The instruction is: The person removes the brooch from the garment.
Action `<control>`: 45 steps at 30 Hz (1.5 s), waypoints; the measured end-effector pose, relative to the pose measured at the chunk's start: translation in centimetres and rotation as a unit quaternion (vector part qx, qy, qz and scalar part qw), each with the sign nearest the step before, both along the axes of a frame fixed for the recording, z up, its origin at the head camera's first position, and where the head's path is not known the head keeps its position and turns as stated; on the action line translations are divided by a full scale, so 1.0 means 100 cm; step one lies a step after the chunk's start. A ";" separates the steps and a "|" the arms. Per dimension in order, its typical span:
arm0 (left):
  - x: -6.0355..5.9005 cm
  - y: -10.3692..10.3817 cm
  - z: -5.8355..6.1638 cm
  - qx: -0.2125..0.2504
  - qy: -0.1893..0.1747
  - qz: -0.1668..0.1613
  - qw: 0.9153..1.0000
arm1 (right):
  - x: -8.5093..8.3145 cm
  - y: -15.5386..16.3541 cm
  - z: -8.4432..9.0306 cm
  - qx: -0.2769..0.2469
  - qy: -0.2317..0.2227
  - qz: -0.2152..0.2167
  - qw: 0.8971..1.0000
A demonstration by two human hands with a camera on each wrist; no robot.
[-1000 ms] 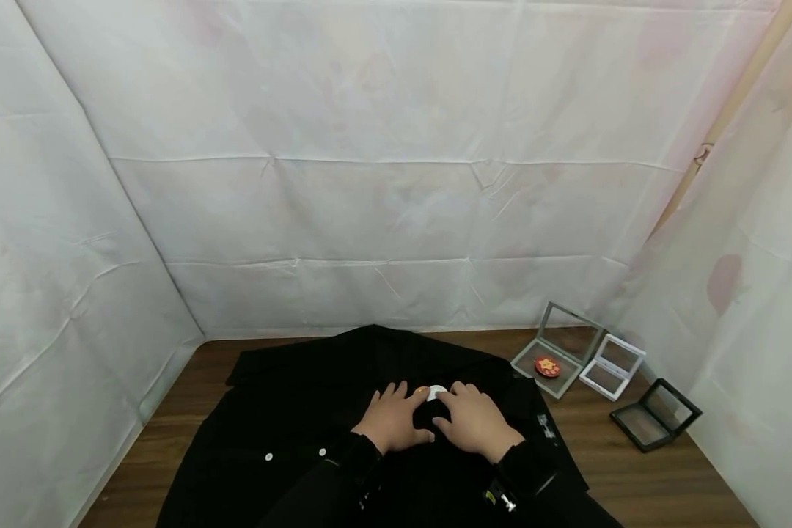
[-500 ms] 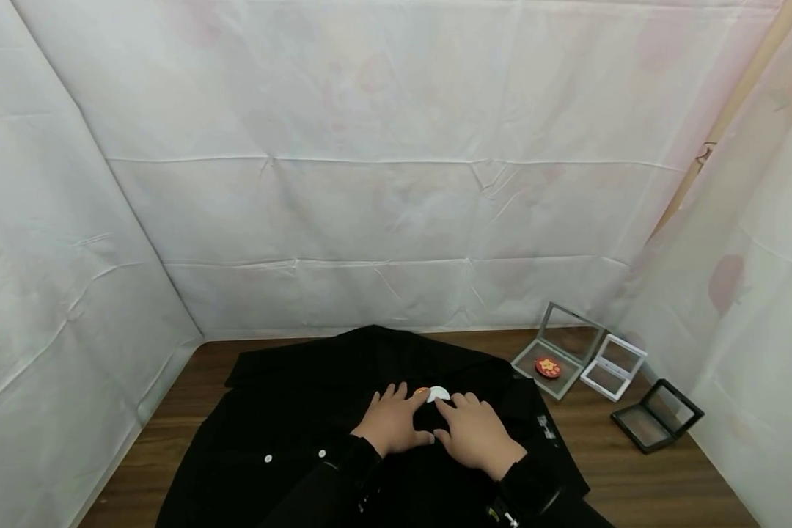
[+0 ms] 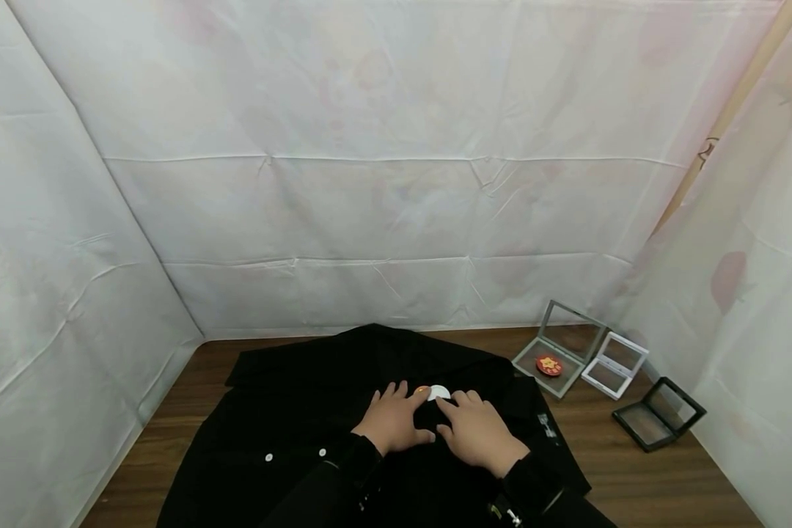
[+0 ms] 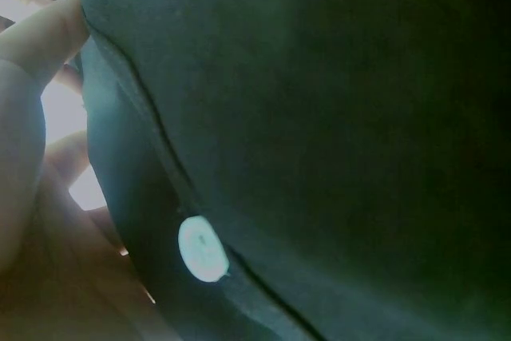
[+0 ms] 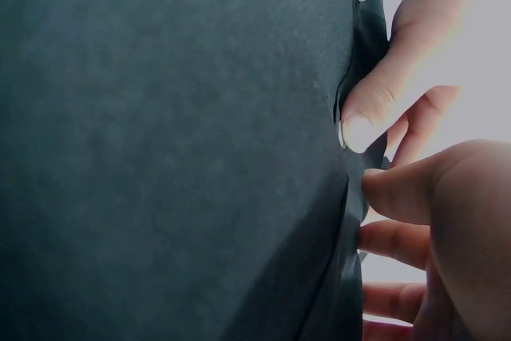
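White badge point(image 3: 438, 392) is seen just beyond both fingertips, pinched against black jacket point(image 3: 317, 381) by left hand point(image 3: 391, 419) and right hand point(image 3: 477, 430) alike.

Creased white sheeting point(image 3: 383, 205) forms back and side walls; dark wood-grain tabletop point(image 3: 640, 477) below; soft even light.

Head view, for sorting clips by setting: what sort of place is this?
Probably a makeshift recording booth: creased white sheets wall in a wooden table holding a black garment and small display cases.
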State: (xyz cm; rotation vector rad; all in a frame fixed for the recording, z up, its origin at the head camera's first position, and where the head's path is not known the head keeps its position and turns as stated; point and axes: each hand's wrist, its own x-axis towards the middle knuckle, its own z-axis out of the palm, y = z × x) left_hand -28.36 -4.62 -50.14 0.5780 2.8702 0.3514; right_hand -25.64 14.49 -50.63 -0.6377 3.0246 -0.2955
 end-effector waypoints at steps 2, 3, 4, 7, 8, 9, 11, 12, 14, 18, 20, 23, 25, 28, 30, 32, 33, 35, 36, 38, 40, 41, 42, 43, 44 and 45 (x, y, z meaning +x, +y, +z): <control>0.000 0.000 -0.001 -0.001 -0.001 0.002 1.000 | -0.001 0.000 0.000 0.000 -0.004 -0.001 1.000; -0.001 0.000 -0.001 -0.002 -0.002 0.002 1.000 | -0.001 0.000 0.000 -0.001 -0.005 -0.001 1.000; -0.001 0.001 -0.001 -0.003 -0.003 0.003 1.000 | -0.001 0.000 0.000 -0.003 -0.007 -0.002 1.000; -0.001 0.002 -0.002 -0.006 -0.006 0.004 1.000 | -0.002 0.000 0.000 -0.003 -0.011 -0.002 1.000; -0.002 0.002 -0.002 -0.007 -0.007 0.004 1.000 | -0.002 0.000 0.000 -0.002 -0.012 -0.001 1.000; -0.002 0.002 -0.001 -0.007 -0.008 0.004 1.000 | -0.002 0.000 0.000 -0.001 -0.012 -0.001 1.000; -0.001 0.003 0.000 -0.008 -0.010 0.004 1.000 | -0.002 0.000 0.000 0.003 -0.011 -0.001 1.000; -0.001 0.003 0.001 -0.008 -0.010 0.004 1.000 | -0.002 0.000 0.000 0.005 -0.011 -0.001 1.000; -0.001 0.003 0.002 -0.007 -0.012 0.004 1.000 | -0.003 0.000 0.000 0.007 -0.013 -0.001 1.000; -0.001 0.003 0.003 -0.006 -0.013 0.005 1.000 | -0.004 0.000 -0.001 0.006 -0.016 0.002 1.000; -0.002 0.003 0.002 -0.009 -0.011 0.003 1.000 | -0.004 0.001 -0.001 0.006 -0.019 0.003 1.000; -0.002 0.004 0.001 -0.010 -0.009 0.002 1.000 | -0.005 0.003 -0.002 0.005 -0.023 0.002 1.000; -0.002 0.004 0.001 -0.011 -0.007 0.003 1.000 | -0.005 0.004 -0.003 0.004 -0.026 0.001 1.000; -0.001 0.004 0.002 -0.013 -0.005 0.005 1.000 | -0.006 0.004 -0.003 0.000 -0.026 0.003 1.000; -0.001 0.004 0.003 -0.014 -0.006 0.006 1.000 | -0.005 0.004 -0.003 -0.001 -0.022 0.004 1.000; -0.001 0.005 0.004 -0.016 -0.009 0.006 1.000 | -0.005 0.004 -0.004 0.000 -0.018 0.002 1.000; -0.001 0.005 0.004 -0.017 -0.011 0.006 1.000 | -0.005 0.004 -0.005 0.001 -0.018 0.001 1.000; -0.001 0.005 0.005 -0.016 -0.014 0.007 1.000 | -0.006 0.004 -0.006 0.003 -0.016 0.000 1.000; -0.001 0.005 0.005 -0.017 -0.016 0.008 1.000 | -0.006 0.005 -0.007 0.003 -0.016 0.000 1.000; -0.002 0.005 0.005 -0.017 -0.017 0.009 1.000 | -0.007 0.006 -0.008 0.006 -0.020 -0.001 1.000; -0.002 0.006 0.005 -0.017 -0.018 0.010 1.000 | -0.007 0.007 -0.008 0.006 -0.025 0.001 1.000; -0.003 0.006 0.004 -0.019 -0.018 0.011 1.000 | -0.008 0.007 -0.008 0.007 -0.028 0.002 1.000; -0.003 0.006 0.004 -0.019 -0.018 0.012 1.000 | -0.008 0.008 -0.008 0.007 -0.030 0.003 1.000; -0.003 0.006 0.004 -0.019 -0.017 0.012 1.000 | -0.008 0.008 -0.007 0.006 -0.032 0.004 0.999; -0.004 0.006 0.003 -0.020 -0.018 0.013 1.000 | -0.009 0.008 -0.007 0.006 -0.032 0.004 0.999; -0.004 0.006 0.002 -0.020 -0.018 0.014 1.000 | -0.008 0.008 -0.007 0.006 -0.033 0.005 0.999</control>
